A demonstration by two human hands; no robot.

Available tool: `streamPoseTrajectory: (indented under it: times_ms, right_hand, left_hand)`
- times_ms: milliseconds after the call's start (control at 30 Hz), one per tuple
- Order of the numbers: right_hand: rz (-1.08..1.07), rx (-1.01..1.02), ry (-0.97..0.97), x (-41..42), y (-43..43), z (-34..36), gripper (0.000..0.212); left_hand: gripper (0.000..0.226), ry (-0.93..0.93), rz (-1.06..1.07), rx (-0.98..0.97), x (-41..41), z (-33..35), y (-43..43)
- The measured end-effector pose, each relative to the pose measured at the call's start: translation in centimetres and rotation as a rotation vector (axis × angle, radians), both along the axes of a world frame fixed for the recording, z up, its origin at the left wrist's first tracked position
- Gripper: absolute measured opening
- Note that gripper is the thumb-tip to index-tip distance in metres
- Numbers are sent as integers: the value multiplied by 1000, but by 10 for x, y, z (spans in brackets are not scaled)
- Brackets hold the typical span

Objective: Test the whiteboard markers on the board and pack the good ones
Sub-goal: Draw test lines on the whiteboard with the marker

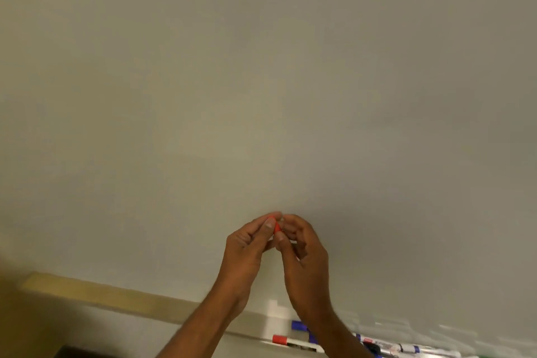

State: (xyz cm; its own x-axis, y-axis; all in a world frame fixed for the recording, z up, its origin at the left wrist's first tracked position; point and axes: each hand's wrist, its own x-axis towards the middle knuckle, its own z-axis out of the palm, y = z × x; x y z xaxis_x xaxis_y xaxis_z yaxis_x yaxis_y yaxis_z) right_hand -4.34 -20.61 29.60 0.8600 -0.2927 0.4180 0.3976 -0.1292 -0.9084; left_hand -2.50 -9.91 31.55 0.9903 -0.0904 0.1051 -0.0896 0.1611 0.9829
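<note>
Pinching red cap (pixel 276 225) between left hand (pixel 247 247) and right hand (pixel 305 250), pressed together; a weak fingertip grip could drop it among markers (pixel 412 348) below.

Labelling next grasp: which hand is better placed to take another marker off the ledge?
Right, probably. The left hand and right hand both pinch the red marker, but the loose markers lie beneath and beside the right forearm.

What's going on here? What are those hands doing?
A person faces a blank whiteboard. Their left hand pinches a small red piece, likely a marker's cap end. The right hand curls its fingers against it, but its grip is unclear. More markers lie along the board's bottom edge.
</note>
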Motion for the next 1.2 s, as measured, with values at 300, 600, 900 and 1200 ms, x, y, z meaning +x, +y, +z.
streamPoseTrajectory:
  times_ms: [300, 600, 900, 1200]
  right_hand:
    - [55, 178, 47, -30, -38, 85, 10]
    - [101, 148, 111, -55, -68, 136, 39]
    - [-31, 88, -44, -67, -91, 171, 42]
    - [-265, -145, -106, -69, -119, 174, 47]
  left_hand:
    - [30, -76, -199, -106, -19, 82, -34]
    - [35, -110, -371, -154, -29, 126, -63]
    - [28, -116, -372, -226, -35, 163, -95]
    - [16, -276, -90, -279, -29, 197, -118]
